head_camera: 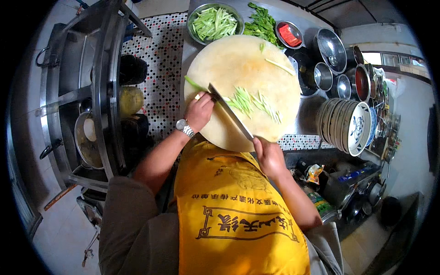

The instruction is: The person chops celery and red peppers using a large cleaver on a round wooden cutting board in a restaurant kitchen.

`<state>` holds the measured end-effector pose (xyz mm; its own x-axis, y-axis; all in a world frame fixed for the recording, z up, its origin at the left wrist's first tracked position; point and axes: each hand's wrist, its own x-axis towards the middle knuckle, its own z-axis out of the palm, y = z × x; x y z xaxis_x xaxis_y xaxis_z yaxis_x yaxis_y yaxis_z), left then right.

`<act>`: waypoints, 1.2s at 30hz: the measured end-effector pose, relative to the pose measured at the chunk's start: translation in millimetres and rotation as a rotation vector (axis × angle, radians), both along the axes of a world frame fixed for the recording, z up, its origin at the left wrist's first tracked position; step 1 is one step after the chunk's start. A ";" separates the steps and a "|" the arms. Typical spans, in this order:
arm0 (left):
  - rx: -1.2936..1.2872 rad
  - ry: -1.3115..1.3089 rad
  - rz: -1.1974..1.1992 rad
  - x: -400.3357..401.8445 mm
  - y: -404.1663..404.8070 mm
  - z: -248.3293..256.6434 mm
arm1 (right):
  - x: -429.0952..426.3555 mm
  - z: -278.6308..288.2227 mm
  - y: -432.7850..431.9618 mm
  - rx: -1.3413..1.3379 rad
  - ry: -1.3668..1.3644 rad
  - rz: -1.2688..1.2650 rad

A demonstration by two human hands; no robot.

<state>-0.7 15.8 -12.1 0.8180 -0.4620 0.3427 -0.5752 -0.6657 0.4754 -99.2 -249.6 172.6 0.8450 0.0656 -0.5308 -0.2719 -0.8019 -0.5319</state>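
Observation:
My right hand (270, 158) grips the handle of a kitchen knife (231, 111), its blade slanting across the left part of a round cutting board (237, 55). Against the blade's far end, the curled fingers of my left hand (199, 111) hold a green vegetable stalk (193, 82) that points off to the upper left. Right of the blade lie two groups of slant-cut pale green slices, one nearer (242, 101) and one farther right (268, 107). A single thin strip (280, 66) rests near the board's right edge. The fingertips of my left hand are partly hidden.
Beyond the board stand a metal bowl (189, 25) of cut green pieces, leafy greens (263, 25) and a small bowl (299, 31) with something red. Several metal bowls (330, 48) and stacked patterned plates (338, 123) crowd the right. A steel rack (103, 103) stands left.

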 end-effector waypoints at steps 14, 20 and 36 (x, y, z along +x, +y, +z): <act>-0.141 0.092 0.006 -11.9 -24.9 11.5 | -27.4 -13.2 -52.0 0.063 0.056 -0.186; -0.055 0.124 0.045 -41.3 -50.2 10.2 | -39.6 23.7 -45.0 0.000 -0.015 -0.079; -0.020 0.049 0.014 -21.4 -27.7 19.2 | -34.2 17.7 -25.1 0.053 -0.019 -0.094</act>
<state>-22.1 -11.8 7.1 0.8403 -0.4442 0.3108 -0.5416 -0.6636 0.5160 -133.4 -274.7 190.4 0.8584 0.0133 -0.5129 -0.3344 -0.7437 -0.5788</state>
